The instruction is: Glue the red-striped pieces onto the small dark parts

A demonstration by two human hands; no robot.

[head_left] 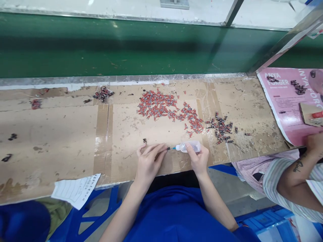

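Over the cardboard (131, 127), we see the right hand (201, 159) gripping a translucent bottle (195, 145), its contents unclear. The left hand (149, 160) pinches a dark part (168, 148) near the blue tip (174, 148).

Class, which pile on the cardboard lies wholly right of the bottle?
The dark pile nearest the poster; the big red pile starts left of the bottle, the other dark pile and small red pile too.

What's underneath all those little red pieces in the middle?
Brown cardboard shows around the little red pieces and in gaps between them, so it probably continues underneath. Anything directly beneath the pieces is covered, so that can't be seen.
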